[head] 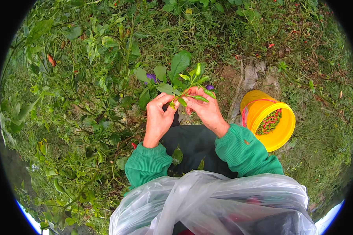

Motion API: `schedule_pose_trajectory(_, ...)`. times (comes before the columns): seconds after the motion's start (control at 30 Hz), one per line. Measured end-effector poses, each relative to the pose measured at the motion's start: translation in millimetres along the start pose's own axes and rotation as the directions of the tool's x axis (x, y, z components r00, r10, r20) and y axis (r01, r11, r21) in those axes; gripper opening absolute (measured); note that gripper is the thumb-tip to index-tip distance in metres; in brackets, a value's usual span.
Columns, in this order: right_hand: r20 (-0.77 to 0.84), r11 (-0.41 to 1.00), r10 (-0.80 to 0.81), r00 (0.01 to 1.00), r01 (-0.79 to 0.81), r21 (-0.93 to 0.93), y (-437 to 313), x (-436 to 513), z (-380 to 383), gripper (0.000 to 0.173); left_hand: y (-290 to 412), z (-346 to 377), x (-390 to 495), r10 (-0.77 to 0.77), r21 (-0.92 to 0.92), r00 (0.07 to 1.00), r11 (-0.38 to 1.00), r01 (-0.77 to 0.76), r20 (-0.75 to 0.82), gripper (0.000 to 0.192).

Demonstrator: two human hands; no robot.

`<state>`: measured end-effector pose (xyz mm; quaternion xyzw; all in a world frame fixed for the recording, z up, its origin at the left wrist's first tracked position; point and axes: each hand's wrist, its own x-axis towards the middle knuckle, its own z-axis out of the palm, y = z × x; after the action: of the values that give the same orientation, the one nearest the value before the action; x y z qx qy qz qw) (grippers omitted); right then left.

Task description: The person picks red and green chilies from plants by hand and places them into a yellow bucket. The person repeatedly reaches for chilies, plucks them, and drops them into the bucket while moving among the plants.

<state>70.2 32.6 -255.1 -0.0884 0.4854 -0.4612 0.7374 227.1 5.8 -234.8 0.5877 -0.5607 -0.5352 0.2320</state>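
My left hand (160, 119) pinches the stem of a leafy chili pepper sprig (181, 93) between thumb and fingertips. Close beside it, my right hand (204, 110) has its fingers around the same sprig, among several green chili peppers (200, 98). One pale green chili (198, 69) points upward at the sprig's far tip. A small red bit shows near the right fingertips; whether it is a chili I cannot tell. Broad green leaves (180, 65) spread beyond my hands. The fingers partly hide the stem where they meet.
On the right, a tilted yellow bucket (278, 141) holds many red and green chilies (269, 122). Dense chili plants (100, 117) grow along the left, with a red chili (51, 60) hanging there. Clear plastic sheeting (200, 199) covers my front. Purple objects (151, 77) sit behind the leaves.
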Motion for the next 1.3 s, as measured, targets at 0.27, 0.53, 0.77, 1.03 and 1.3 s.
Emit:
schedule_pose_trajectory(0.27, 0.067, 0.995, -0.063, 0.996, 0.057, 0.085, 35, -17, -1, 0.010, -10, -15, 18, -0.289, -0.541, 0.923, 0.834, 0.112, -0.254, 0.016)
schedule_pose_trajectory(0.53, -0.307, 0.862, -0.255, 0.917, 0.072, -0.502, -1, -112, -166, 0.009, -8, -12, 18, -0.117, -0.426, 0.983, 0.904, 0.045, -0.144, 0.022)
schedule_pose_trajectory(0.77, -0.271, -0.226, -0.332, 0.903, -0.355, -0.907, -45, -176, -215, 0.029, -5, 11, 11, -0.119, -0.385, 0.993, 0.917, 0.107, -0.006, 0.018)
schedule_pose_trajectory(1.03, 0.256, 0.441, -0.494, 0.831, 0.493, -0.750, -42, -35, -7, 0.035, 3, 29, -2, -0.041, -0.161, 0.997, 0.987, 0.030, -0.068, 0.017)
schedule_pose_trajectory(1.3, 0.161, 0.510, -0.435, 0.886, 0.389, -0.767, -36, -17, -4, 0.021, 0, 29, -5, -0.022, -0.310, 0.997, 0.951, -0.003, -0.078, 0.018)
